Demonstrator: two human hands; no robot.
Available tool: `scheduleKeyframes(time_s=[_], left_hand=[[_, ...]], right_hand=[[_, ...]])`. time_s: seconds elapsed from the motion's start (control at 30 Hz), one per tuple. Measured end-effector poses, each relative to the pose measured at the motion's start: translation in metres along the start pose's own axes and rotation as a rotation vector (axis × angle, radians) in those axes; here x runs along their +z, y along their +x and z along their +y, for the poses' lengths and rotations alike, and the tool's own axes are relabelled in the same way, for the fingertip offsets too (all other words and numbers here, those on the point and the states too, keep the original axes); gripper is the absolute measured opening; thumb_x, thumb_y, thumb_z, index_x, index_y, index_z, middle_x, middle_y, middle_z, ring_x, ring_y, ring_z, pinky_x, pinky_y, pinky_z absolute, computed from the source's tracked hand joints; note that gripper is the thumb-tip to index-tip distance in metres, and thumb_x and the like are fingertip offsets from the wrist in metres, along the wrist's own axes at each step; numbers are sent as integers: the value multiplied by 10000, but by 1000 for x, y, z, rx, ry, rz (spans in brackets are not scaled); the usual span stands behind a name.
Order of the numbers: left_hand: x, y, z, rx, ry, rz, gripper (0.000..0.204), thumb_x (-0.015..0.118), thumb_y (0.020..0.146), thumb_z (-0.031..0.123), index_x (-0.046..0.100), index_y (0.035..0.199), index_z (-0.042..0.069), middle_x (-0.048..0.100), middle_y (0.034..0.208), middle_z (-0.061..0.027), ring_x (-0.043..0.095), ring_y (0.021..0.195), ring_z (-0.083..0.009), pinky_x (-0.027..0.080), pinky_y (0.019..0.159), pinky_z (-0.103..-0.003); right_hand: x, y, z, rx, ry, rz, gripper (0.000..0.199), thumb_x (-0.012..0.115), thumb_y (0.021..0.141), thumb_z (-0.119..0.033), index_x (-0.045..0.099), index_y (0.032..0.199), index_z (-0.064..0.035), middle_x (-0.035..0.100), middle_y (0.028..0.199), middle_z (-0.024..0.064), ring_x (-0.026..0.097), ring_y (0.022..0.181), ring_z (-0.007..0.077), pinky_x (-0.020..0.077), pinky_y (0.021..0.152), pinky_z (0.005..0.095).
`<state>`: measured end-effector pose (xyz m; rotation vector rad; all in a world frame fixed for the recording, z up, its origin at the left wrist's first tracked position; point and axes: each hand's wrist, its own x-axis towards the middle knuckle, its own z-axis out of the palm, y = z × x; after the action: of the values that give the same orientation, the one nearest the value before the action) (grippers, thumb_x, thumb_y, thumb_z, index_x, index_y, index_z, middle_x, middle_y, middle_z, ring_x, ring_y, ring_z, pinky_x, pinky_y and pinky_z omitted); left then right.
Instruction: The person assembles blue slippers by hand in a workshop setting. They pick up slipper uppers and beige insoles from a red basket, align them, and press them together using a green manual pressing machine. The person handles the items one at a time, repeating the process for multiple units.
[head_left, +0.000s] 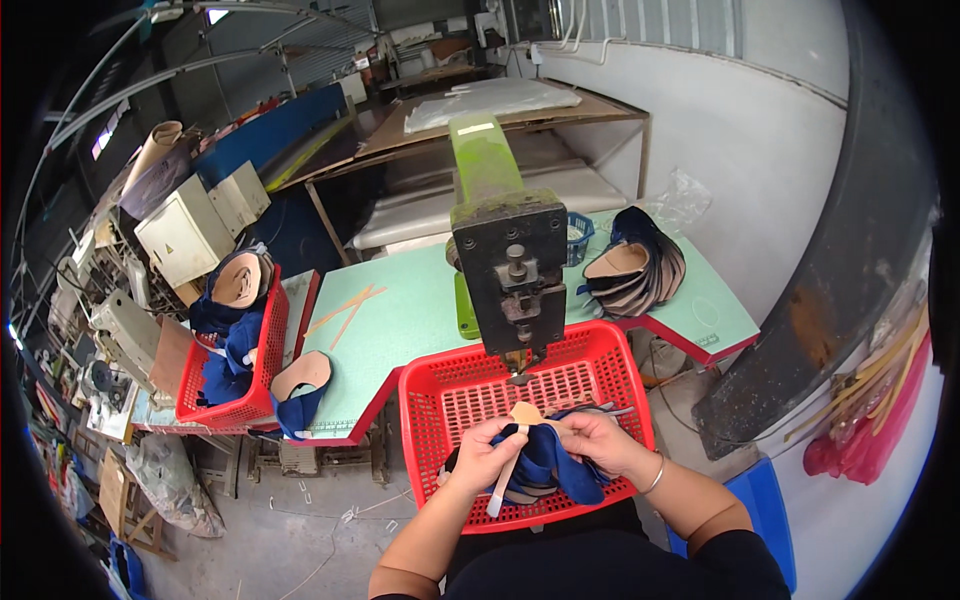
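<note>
Over a red plastic basket point(622, 375), my left hand point(482, 460) and my right hand point(612, 443) hold a navy fabric shoe upper point(545, 455) with tan lining between them. My left fingers pinch its left side, where a narrow beige strip point(506, 472) hangs down with a pale end. The right fingers are closed on the opposite edge. A tan flap point(524, 412) sticks up between the hands. More dark blue pieces lie in the basket under them, partly hidden. The working head of a green and black machine point(510, 262) stands just beyond, its tip above the basket.
On the pale green tabletop point(400, 300) lie tan strips point(345, 312), a single upper point(302, 385) and a stack of uppers point(640, 265). A second red basket point(268, 340) at the left holds more navy pieces. A thick dark column point(800, 330) slants at the right.
</note>
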<state>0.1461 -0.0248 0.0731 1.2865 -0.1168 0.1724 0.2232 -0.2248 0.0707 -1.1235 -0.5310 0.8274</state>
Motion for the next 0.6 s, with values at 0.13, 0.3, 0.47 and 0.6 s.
scheduleKeyframes(time_s=[0.13,0.3,0.47,0.6], left_hand=[[17,23,19,-120,62,138,111,668,836,88,672,908,3,657,802,-22,595,705,-62,484,630,-202],[28,40,21,-90,-48,271,85,702,803,76,665,837,7,661,756,-48,611,623,-90,495,567,-218],[36,42,28,-148,-101,349,118,726,793,123,668,786,20,651,735,-20,588,629,-62,466,578,-198],[34,44,30,-167,-168,336,114,721,790,117,664,805,20,663,749,-51,609,618,-92,492,575,-221]], right_hand=[[-9,7,1,-207,-164,238,112,627,876,-132,618,908,-25,579,745,-21,517,663,32,420,598,180],[-8,16,-11,-265,-62,279,117,635,867,-111,619,908,-3,608,770,0,546,674,56,448,618,192],[-6,17,-19,-204,29,289,122,634,867,-100,619,913,12,625,793,19,573,698,68,475,652,206],[-5,18,-16,-196,117,265,129,637,866,-106,620,921,9,625,797,17,572,695,63,474,648,200]])
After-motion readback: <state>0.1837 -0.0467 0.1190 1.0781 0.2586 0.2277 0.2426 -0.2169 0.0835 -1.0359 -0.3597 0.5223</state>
